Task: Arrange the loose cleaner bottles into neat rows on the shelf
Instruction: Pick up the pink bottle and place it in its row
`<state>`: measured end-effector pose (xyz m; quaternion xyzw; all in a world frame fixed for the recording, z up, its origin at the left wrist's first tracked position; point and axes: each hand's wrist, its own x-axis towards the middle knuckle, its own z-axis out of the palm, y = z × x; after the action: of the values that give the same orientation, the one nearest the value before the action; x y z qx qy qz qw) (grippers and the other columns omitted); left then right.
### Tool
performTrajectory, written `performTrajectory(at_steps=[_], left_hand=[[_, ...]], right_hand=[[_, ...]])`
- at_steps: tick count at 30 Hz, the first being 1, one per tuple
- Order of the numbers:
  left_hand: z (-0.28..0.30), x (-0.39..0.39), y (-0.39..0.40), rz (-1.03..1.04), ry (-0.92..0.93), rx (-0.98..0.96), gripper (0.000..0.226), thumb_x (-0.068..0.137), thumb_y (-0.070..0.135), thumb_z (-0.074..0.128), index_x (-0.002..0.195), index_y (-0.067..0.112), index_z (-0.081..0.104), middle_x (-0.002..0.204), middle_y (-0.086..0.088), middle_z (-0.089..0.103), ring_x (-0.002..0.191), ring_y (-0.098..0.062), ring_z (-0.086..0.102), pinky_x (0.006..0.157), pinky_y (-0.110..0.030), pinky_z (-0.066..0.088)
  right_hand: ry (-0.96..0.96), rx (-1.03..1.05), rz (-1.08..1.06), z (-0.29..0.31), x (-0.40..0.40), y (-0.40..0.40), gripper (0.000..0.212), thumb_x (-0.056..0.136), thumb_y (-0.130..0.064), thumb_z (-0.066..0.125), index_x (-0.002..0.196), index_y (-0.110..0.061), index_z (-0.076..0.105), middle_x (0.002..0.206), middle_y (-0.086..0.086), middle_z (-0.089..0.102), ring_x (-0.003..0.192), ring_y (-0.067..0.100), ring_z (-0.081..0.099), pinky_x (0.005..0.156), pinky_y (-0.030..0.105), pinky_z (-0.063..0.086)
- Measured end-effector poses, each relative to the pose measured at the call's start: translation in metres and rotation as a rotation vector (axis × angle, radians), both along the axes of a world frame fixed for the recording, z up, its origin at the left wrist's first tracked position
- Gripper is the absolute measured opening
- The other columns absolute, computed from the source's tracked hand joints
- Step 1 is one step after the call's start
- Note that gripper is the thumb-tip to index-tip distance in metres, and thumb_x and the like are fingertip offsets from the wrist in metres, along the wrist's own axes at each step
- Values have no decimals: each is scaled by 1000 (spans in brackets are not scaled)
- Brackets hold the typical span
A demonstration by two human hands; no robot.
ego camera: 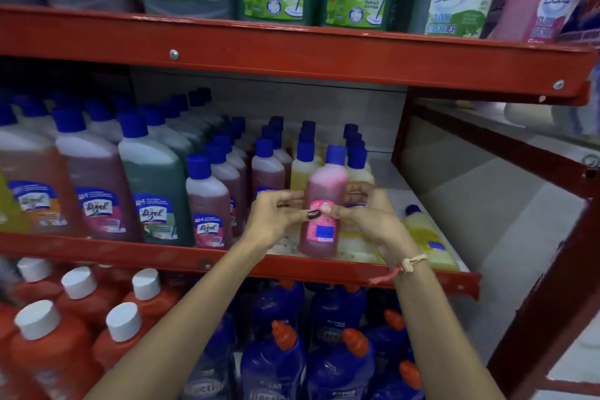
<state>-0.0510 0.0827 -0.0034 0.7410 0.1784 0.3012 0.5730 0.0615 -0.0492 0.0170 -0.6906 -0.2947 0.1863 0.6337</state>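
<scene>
A small pink cleaner bottle [324,191] with a blue cap stands upright at the front of the middle shelf [130,250]. My left hand [276,214] grips its left side and my right hand [367,214] grips its right side, thumbs meeting on the label. Behind it stand rows of small pink bottles [207,201] and yellow bottles [300,172], all blue-capped. One yellow bottle [428,237] lies on its side at the shelf's right end, apart from my right hand.
Larger Lizol bottles [152,191] fill the shelf's left part. The red upper shelf [292,55] holds big cleaner jugs. Below are orange bottles [48,344] with white caps and blue bottles [276,367]. A red frame post [552,269] bounds the right side.
</scene>
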Motion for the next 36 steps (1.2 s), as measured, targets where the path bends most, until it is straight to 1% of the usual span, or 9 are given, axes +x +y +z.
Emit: performTrajectory(at_steps=[2, 7, 11, 17, 21, 25, 29, 34, 36], left_hand=[[-7, -10, 9, 77, -36, 1, 51, 65, 8, 78, 113, 4, 63, 105, -13, 72, 93, -19, 69, 85, -41, 57], [-18, -20, 17, 245, -82, 11, 55, 72, 4, 73, 124, 7, 57, 117, -10, 68, 103, -16, 65, 92, -40, 55], [-28, -21, 17, 293, -92, 10, 54, 78, 0, 66, 129, 10, 52, 125, -10, 64, 112, -17, 61, 99, -41, 51], [-36, -30, 9, 298, -86, 15, 50, 85, -1, 56, 132, 13, 49, 130, -4, 59, 116, -12, 57, 101, -36, 48], [-42, -37, 5, 331, -99, -50, 45, 84, -8, 48, 125, 10, 56, 122, 1, 63, 110, -9, 60, 100, -28, 46], [-43, -44, 4, 315, -111, -111, 42, 81, -7, 47, 110, 16, 67, 109, -5, 71, 100, -10, 66, 94, -30, 51], [-46, -50, -2, 296, -110, -129, 44, 82, -8, 48, 92, 29, 70, 106, -5, 72, 93, -5, 68, 78, -13, 51], [-50, -55, -8, 317, -63, -124, 41, 85, -3, 48, 121, 13, 60, 122, -4, 66, 106, -5, 61, 80, -1, 44], [-49, -54, -11, 319, -56, -120, 45, 86, -1, 48, 130, 12, 51, 131, -6, 60, 117, -9, 56, 93, -10, 42]], right_hand=[[-32, 23, -3, -8, -10, 19, 61, 62, -9, 87, 114, -6, 56, 102, 5, 65, 104, 31, 66, 84, 51, 58], [-119, 93, -13, -24, -23, 55, 57, 64, -11, 86, 113, -11, 57, 100, 3, 68, 97, 26, 68, 87, 52, 56], [-190, 112, 0, -32, -29, 60, 53, 68, -11, 83, 116, -11, 59, 95, -7, 66, 91, 18, 67, 86, 40, 58], [-254, 140, -54, -39, -32, 57, 49, 71, -13, 82, 116, -8, 64, 101, -1, 71, 88, 1, 66, 76, 10, 53], [-223, 153, -146, -51, -44, 55, 37, 75, -21, 80, 110, -14, 71, 101, -3, 75, 92, 2, 70, 87, 25, 57], [-240, 77, -97, -53, -50, 59, 38, 72, -42, 77, 106, -25, 75, 107, -5, 72, 100, 8, 67, 92, 33, 54], [-286, 38, -81, -52, -52, 65, 40, 64, -50, 81, 91, -21, 77, 86, -4, 78, 82, 12, 72, 80, 39, 58], [-135, 128, -25, -51, -47, 68, 51, 71, -25, 82, 116, -14, 61, 107, 5, 74, 97, 16, 71, 87, 40, 58], [-120, 141, -11, -50, -46, 72, 48, 73, -22, 81, 116, -12, 63, 108, 6, 74, 100, 20, 71, 88, 41, 58]])
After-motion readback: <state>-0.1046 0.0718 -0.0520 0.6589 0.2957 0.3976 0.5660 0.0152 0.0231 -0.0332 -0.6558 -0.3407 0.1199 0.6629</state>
